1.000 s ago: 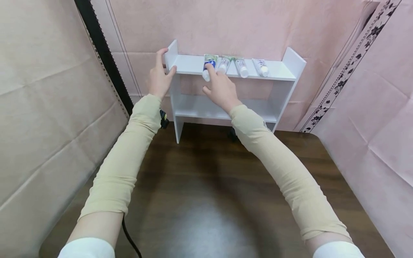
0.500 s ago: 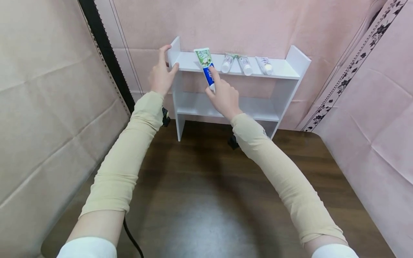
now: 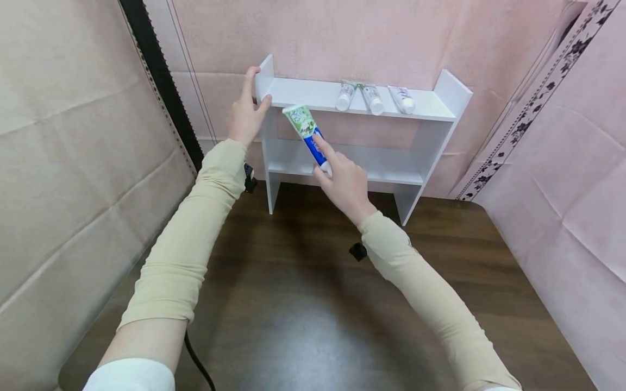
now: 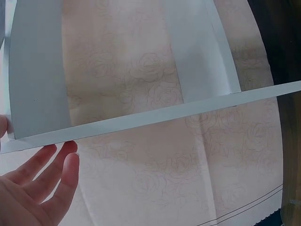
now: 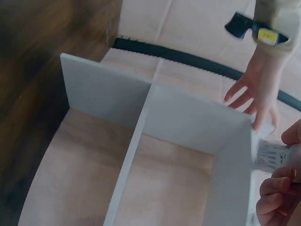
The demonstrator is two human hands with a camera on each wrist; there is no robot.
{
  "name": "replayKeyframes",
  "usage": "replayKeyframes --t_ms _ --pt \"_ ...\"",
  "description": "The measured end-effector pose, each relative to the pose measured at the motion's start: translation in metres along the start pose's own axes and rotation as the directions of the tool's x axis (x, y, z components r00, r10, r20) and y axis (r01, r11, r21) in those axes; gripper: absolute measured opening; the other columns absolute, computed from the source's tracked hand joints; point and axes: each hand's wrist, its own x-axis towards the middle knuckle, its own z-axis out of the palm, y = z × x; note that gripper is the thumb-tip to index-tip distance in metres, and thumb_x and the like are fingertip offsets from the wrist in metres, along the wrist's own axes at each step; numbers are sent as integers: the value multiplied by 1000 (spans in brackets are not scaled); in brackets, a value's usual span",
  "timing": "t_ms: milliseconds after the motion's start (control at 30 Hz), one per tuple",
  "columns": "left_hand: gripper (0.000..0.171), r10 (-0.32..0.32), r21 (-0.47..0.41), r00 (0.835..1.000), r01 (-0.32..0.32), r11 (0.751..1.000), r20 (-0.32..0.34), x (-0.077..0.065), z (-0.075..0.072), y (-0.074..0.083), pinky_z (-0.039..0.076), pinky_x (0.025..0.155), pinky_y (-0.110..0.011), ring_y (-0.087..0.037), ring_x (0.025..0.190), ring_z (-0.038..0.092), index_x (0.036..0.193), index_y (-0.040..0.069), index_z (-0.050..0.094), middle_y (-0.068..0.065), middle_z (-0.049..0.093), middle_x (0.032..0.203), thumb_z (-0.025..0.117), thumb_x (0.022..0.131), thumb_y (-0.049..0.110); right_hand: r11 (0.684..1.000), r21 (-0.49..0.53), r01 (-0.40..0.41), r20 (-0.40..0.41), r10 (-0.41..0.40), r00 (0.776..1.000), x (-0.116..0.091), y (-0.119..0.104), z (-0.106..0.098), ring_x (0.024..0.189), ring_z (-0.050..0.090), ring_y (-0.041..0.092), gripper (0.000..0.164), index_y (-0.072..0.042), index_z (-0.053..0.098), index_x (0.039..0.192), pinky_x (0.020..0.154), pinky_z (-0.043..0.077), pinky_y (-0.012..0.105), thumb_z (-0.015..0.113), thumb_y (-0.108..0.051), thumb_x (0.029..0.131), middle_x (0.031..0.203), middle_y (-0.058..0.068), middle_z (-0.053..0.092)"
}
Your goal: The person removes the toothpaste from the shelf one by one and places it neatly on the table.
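Observation:
My right hand (image 3: 345,187) grips a toothpaste tube (image 3: 305,128) near its white cap, between thumb and fingers. The tube is green at its flat end and blue lower down, and it slants in front of the white shelf (image 3: 313,91), below the top board's front edge. Its pale printed back (image 5: 270,155) shows in the right wrist view. At the shelf's upper left, my left hand (image 3: 244,117) holds the side panel (image 4: 117,125); its fingertips touch the outer face and the thumb lies at the board's front corner.
Three more white-capped tubes lie on the top board: one on the left (image 3: 345,95), a middle one (image 3: 373,100) and one on the right (image 3: 402,100). The shelf stands at the back of a dark wooden table (image 3: 293,282), before a pink cloth wall (image 3: 352,38).
The right hand has lifted the green and blue tube off the top board and drawn it down and toward me. The left hand keeps its place on the side panel.

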Motion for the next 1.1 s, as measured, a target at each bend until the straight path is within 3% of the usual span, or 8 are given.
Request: replayKeyframes --t_ms 133,267,400,567,667,800,867,1100 --pt "57 -2 -21 1000 2 1000 3 1 2 1 40 60 -30 -19 74 52 145 54 11 -13 64 109 44 100 45 999 7 53 24 -53 998 -24 2 -1 53 55 20 42 -20 59 133 44 36 29 54 -27 92 81 9 72" --pt "56 -10 -44 1000 10 999 -6 2 3 1 40 61 -29 -19 80 53 144 56 11 -12 62 113 43 100 45 999 35 25 195 -31 980 -47 8 11 42 37 13 32 -17 66 117 41 26 24 53 -28 90 58 1 56" --pt "55 -19 -57 1000 18 998 -15 2 5 1 41 64 -29 -20 88 54 144 57 10 -13 60 122 42 100 45 999 23 -26 385 15 923 -68 18 33 46 37 9 26 -13 69 108 42 26 22 56 -26 90 61 -2 57" --pt "55 -9 -58 1000 8 998 -22 0 7 0 41 65 -29 -21 90 53 145 55 10 -12 58 125 41 101 44 995 -64 -73 557 97 825 -91 25 58 57 48 11 27 -11 69 110 48 38 24 60 -27 91 79 2 68" --pt "55 -19 -53 999 17 998 -37 -1 10 1 41 68 -30 -21 93 53 145 55 11 -12 55 125 41 100 43 992 -91 -92 607 128 784 -102 24 67 63 54 14 33 -9 65 118 52 46 28 61 -28 91 90 7 71" --pt "55 -41 -48 996 37 998 -79 0 13 1 42 70 -32 -23 100 53 144 55 13 -13 53 126 41 100 41 992 -115 -55 625 115 772 -112 19 76 65 55 15 36 -7 63 117 54 49 32 64 -30 89 89 9 70" --pt "55 -45 -47 994 41 998 -99 0 14 0 42 71 -33 -24 103 54 144 55 14 -14 53 129 41 99 40 993 -115 -29 650 97 754 -116 16 81 63 54 15 37 -6 61 116 53 48 32 64 -31 88 86 8 68" --pt "55 -39 -26 996 37 999 -85 0 15 1 40 70 -34 -24 102 53 145 56 11 -12 53 131 39 99 42 994 -106 -27 760 98 643 -134 11 93 70 66 15 45 -3 57 126 57 52 32 63 -30 90 98 12 73"
